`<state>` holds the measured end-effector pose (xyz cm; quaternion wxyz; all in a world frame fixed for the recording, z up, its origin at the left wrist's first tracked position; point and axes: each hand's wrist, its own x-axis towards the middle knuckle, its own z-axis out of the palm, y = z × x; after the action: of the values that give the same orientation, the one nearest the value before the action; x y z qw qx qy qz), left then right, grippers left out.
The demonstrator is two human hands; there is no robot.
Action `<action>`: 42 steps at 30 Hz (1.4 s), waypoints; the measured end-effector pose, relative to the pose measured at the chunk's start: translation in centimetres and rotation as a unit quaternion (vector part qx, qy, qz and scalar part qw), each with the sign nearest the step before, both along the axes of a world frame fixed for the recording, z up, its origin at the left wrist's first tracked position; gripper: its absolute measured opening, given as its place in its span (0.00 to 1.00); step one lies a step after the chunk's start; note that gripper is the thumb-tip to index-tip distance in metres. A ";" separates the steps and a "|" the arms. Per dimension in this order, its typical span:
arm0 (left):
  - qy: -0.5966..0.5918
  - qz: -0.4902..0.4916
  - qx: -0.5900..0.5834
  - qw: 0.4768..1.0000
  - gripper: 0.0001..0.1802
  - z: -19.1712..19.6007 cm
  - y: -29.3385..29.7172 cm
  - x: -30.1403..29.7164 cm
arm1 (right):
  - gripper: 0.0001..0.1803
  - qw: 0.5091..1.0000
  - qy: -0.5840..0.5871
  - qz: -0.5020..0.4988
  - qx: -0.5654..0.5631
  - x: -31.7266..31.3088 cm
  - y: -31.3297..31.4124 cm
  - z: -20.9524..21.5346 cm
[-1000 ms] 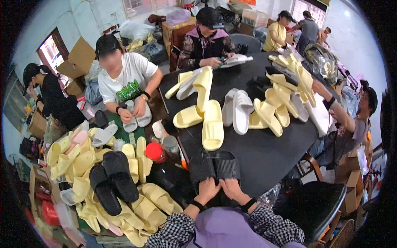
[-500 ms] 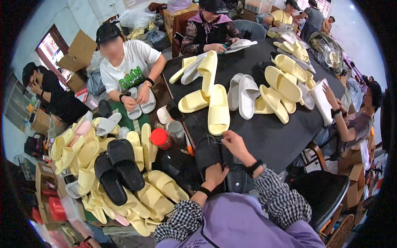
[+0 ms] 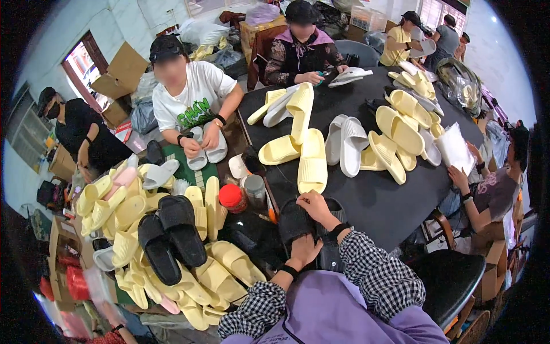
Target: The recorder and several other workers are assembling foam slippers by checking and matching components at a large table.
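A black slipper (image 3: 293, 217) with a ribbed strap lies at the near edge of the dark table. My left hand (image 3: 305, 250) holds it, its fingers tucked under the strap and out of sight, the thumb showing outside. Over the slipper's toe end, my right hand (image 3: 315, 206) is closed in a pinch at the strap's edge; what sits between the fingertips is too small to make out. A second black slipper (image 3: 331, 255) lies just to the right, partly covered by my right forearm.
Yellow and grey slippers cover much of the dark table (image 3: 366, 212). At left stands a heap of yellow slippers (image 3: 215, 278) with a black pair (image 3: 166, 243) on top. A red-lidded jar (image 3: 232, 198) and a grey jar (image 3: 255, 191) stand nearby. Co-workers sit around the table.
My right hand has moved left and slightly down, onto the black slipper's toe end. A thin needle-like piece seen at its fingers before no longer shows clearly. My left hand stays in the slipper.
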<state>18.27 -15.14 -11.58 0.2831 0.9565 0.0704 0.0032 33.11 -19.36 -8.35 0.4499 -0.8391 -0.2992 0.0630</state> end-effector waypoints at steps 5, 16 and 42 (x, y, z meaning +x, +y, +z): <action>0.007 -0.007 0.023 1.000 0.28 0.2 0.4 -0.6 | 0.09 0.997 0.066 -0.020 0.024 -0.4 -0.8 1.6; -0.162 -0.063 -0.008 0.985 0.28 3.5 1.3 -5.6 | 0.06 0.943 0.248 -0.087 0.202 -3.3 -3.1 1.2; -0.123 0.097 -0.429 0.890 0.09 4.7 4.2 4.7 | 0.07 0.951 0.135 -0.086 0.264 -3.5 -5.3 4.1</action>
<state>22.97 -10.92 -6.91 0.6703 0.7224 0.1221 0.1181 29.64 -24.66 -4.24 0.6954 -0.6964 -0.1684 0.0554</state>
